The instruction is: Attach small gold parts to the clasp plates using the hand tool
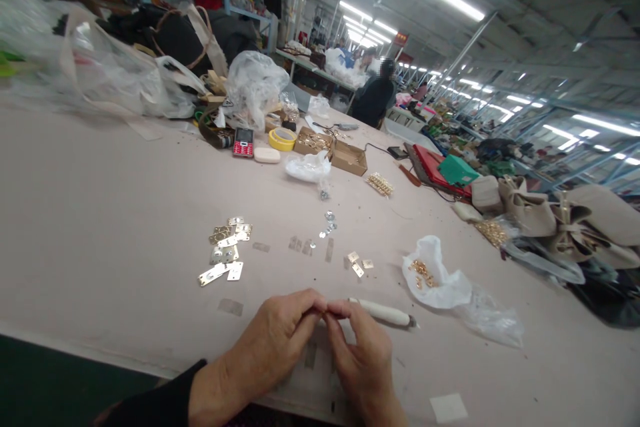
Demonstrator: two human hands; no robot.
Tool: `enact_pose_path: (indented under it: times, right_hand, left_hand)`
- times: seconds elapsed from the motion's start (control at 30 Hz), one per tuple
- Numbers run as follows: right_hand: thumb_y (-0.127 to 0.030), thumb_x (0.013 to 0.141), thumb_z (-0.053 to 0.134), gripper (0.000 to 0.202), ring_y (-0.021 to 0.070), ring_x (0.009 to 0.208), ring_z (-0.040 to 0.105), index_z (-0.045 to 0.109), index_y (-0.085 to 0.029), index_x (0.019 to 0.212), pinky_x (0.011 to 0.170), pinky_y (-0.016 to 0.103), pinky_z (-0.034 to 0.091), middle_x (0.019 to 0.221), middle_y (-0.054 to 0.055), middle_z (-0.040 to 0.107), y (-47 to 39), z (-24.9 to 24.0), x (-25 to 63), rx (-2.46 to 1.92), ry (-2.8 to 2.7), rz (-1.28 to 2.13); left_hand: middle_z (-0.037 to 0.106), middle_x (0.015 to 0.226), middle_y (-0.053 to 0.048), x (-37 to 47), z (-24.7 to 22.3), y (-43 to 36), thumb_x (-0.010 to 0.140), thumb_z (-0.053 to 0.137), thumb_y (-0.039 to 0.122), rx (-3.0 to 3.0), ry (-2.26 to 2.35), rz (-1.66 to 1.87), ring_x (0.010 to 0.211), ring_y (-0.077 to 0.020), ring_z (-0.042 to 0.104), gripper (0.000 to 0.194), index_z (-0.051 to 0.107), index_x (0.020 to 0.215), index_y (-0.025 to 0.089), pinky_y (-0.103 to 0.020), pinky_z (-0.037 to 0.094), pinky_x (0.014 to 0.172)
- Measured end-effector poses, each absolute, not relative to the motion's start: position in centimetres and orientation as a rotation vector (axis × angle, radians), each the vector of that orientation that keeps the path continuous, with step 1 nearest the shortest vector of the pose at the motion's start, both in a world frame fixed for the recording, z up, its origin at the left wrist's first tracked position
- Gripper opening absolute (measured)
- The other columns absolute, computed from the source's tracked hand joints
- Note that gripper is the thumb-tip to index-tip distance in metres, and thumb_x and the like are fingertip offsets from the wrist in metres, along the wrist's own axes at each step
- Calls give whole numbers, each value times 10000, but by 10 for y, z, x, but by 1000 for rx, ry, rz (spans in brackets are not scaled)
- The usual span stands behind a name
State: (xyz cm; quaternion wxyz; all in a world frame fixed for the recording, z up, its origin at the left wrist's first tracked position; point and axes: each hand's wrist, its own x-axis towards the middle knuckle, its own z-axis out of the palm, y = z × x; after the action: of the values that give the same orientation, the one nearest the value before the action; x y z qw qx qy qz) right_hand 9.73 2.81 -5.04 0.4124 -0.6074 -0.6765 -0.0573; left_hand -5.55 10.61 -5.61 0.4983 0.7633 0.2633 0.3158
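Close to the table's front edge, my left hand (283,327) and my right hand (363,347) meet fingertip to fingertip. Both are closed in a pinch, and whatever sits between them is too small and hidden to name. Just behind my right hand lies a white pen-like tool (385,312) with a dark tip. Gold metal plates (227,240) are piled to the left of my hands, and a few smaller square plates (357,269) lie beyond the right one. A white plastic bag (435,273) holding small gold fittings (423,273) rests to the right.
Silver discs (329,221) lie mid-table. Farther back are a red phone (243,143), yellow tape (283,139), a cardboard box (349,157) and plastic bags (257,83). Beige handbags (527,207) crowd the right side. A person (375,97) sits in the background.
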Motion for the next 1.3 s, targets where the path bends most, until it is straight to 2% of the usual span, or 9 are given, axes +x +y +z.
enact_pose_path:
  times: [0.23, 0.3, 0.43, 0.6, 0.77, 0.9, 1.07, 1.17, 1.3]
  right_hand:
    - [-68, 923, 497, 193, 184, 688, 629, 570, -203, 806, 666, 286, 476, 724, 31, 675, 48, -68, 88, -1511, -1970, -238]
    - [-66, 895, 530, 173, 184, 709, 631, 573, -201, 795, 666, 280, 480, 742, 28, 679, 48, -62, 89, -1543, -2026, -55]
    - [-111, 848, 601, 176, 167, 787, 674, 651, -229, 968, 709, 257, 513, 873, 0, 725, 56, -37, 106, -1693, -1995, 459]
    - [-143, 898, 517, 190, 161, 770, 684, 667, -197, 1002, 728, 274, 508, 888, 29, 740, 112, -27, 133, -1822, -1897, 378]
    - [-57, 824, 557, 324, 181, 838, 693, 661, -175, 1107, 774, 287, 512, 933, 49, 751, 166, -37, 141, -1811, -2022, 444]
    - [-25, 788, 582, 339, 189, 822, 688, 690, -169, 1076, 761, 278, 489, 894, 51, 752, 181, -31, 139, -1849, -2146, 486]
    - [-46, 782, 577, 330, 189, 824, 675, 709, -196, 1045, 757, 270, 463, 871, 42, 748, 191, -21, 136, -1909, -2293, 507]
    - [-43, 736, 577, 333, 186, 785, 654, 712, -186, 1005, 729, 270, 452, 847, 41, 736, 196, -22, 138, -1908, -2300, 544]
    - [-1, 691, 557, 387, 161, 743, 616, 689, -155, 1021, 725, 267, 451, 808, 30, 700, 192, -26, 142, -1844, -2152, 628]
  left_hand:
    - [700, 893, -60, -71, -81, 125, 916, 425, 32, 2482, 617, 825, 833, -194, 670, 253, 644, 943, 157, -332, 584, 787]
    - [708, 951, -80, -75, -84, 123, 921, 415, 21, 2609, 570, 877, 881, -211, 677, 263, 642, 974, 141, -362, 596, 819]
    - [704, 1091, -98, -81, -82, 117, 930, 426, 47, 2702, 501, 887, 1063, -242, 651, 272, 631, 1094, 118, -405, 563, 966]
    - [693, 1167, -85, -84, -80, 115, 906, 432, 37, 2719, 496, 794, 1114, -232, 629, 322, 637, 1137, 128, -374, 529, 1029]
    - [683, 1230, -84, -87, -82, 112, 876, 398, 15, 2791, 530, 856, 1146, -234, 623, 403, 634, 1183, 124, -378, 538, 1015]
    - [683, 1231, -70, -90, -80, 111, 816, 371, -23, 2829, 574, 982, 1139, -212, 616, 499, 645, 1197, 145, -328, 522, 991]
    - [683, 1162, -58, -90, -94, 114, 789, 401, 11, 2830, 521, 1148, 1122, -198, 573, 522, 668, 1206, 176, -278, 389, 1062]
    - [650, 1236, -48, -91, -102, 112, 831, 398, 8, 2781, 567, 1142, 1187, -190, 538, 514, 657, 1233, 195, -295, 284, 1137]
    - [614, 1325, -48, -97, -96, 106, 830, 392, -18, 2822, 593, 983, 1244, -196, 509, 542, 630, 1267, 196, -327, 344, 1110]
